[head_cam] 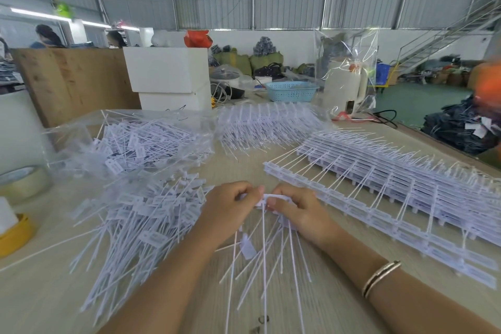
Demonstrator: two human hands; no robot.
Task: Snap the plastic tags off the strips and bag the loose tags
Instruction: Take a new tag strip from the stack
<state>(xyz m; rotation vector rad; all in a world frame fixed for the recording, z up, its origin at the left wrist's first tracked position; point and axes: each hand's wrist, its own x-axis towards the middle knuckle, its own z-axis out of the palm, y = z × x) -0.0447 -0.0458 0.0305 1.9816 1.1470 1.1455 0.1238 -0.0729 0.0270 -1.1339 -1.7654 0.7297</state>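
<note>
At the table's middle, my left hand (230, 205) and my right hand (294, 207) both pinch one white strip of plastic tags (267, 198); its long thin tails fan down toward me. One tag (248, 247) lies loose under my wrists. Left of my hands spreads a pile of loose tags (143, 222). Behind that pile sits a clear plastic bag (135, 141) holding many more loose tags. To the right lies a stack of whole strips (393, 187), and a second heap of strips (268, 122) rests at the back centre.
A tape roll (23, 180) and a yellow-lidded container (13, 236) sit at the left edge. White boxes (168, 73), a blue basket (291, 91) and a bagged white kettle (344, 87) stand behind. The table's right edge drops to a green floor with piled dark clothes (458, 130).
</note>
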